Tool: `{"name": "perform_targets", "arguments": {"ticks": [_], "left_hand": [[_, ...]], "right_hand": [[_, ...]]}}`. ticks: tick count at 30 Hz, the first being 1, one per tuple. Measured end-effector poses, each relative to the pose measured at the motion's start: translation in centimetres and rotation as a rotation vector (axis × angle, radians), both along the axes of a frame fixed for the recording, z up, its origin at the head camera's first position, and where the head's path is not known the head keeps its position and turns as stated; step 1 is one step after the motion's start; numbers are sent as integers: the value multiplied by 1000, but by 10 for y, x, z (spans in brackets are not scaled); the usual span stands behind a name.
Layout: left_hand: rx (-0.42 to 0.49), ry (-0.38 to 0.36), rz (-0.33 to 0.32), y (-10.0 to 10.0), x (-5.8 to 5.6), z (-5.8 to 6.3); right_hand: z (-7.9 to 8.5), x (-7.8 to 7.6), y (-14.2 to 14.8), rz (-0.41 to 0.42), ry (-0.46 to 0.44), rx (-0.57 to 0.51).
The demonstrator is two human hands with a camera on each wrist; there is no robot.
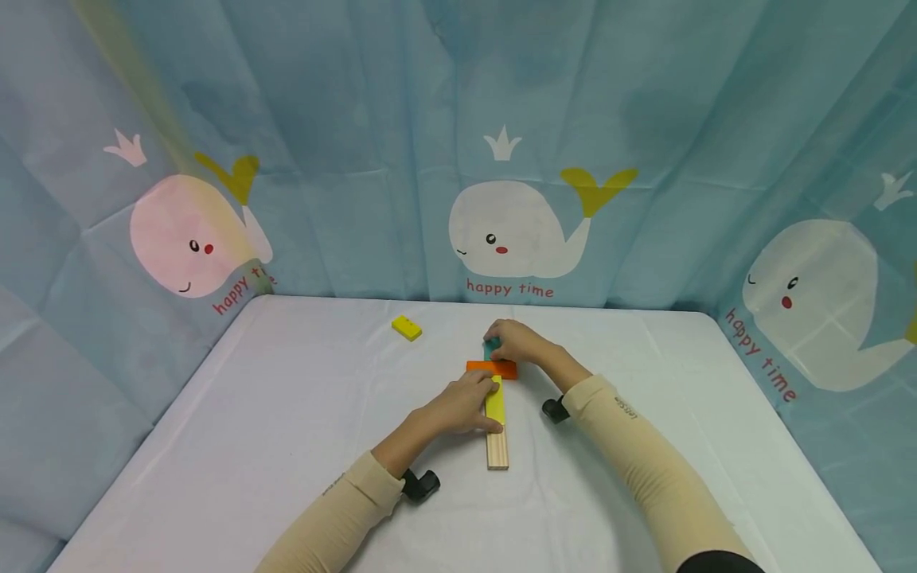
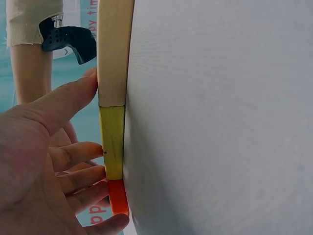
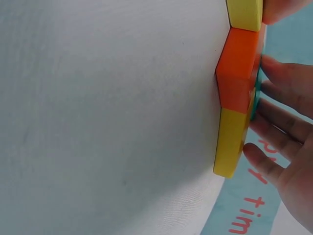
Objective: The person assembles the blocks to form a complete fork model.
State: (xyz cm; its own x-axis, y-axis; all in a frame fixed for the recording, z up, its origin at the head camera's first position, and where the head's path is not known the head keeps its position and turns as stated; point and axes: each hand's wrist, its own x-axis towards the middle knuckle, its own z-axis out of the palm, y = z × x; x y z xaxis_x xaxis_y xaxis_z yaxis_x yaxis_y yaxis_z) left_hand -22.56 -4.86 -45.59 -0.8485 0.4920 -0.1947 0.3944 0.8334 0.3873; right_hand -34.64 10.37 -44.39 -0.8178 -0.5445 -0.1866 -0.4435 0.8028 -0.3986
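A row of flat blocks lies on the white cloth. Nearest is a plain wooden block [image 1: 497, 451], touching a yellow block [image 1: 496, 404] that meets a crosswise orange block [image 1: 501, 369]. Past the orange one, the right wrist view shows a golden-yellow block [image 3: 230, 142]. A teal block [image 1: 489, 348] appears against it, partly hidden by fingers. My right hand [image 1: 517, 342] holds the teal block between thumb and fingers. My left hand [image 1: 466, 404] rests along the row with extended fingers, thumb by the wood-yellow seam and fingertips on the yellow and orange blocks.
A loose bright yellow block [image 1: 407, 328] lies toward the back of the white-covered table [image 1: 322, 382], left of the row. Blue curtains [image 1: 358, 223] with whale prints stand behind and beside the table. A black wrist camera [image 1: 420, 485] sits under the left cuff.
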Motion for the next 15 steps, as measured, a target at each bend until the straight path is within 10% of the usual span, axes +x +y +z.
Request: {"name": "perform_targets", "arguments": {"ticks": [15], "left_hand": [[3,-8,7,0,-1,-1]], "right_hand": [[-1,1,-1,-3,28,15]]}}
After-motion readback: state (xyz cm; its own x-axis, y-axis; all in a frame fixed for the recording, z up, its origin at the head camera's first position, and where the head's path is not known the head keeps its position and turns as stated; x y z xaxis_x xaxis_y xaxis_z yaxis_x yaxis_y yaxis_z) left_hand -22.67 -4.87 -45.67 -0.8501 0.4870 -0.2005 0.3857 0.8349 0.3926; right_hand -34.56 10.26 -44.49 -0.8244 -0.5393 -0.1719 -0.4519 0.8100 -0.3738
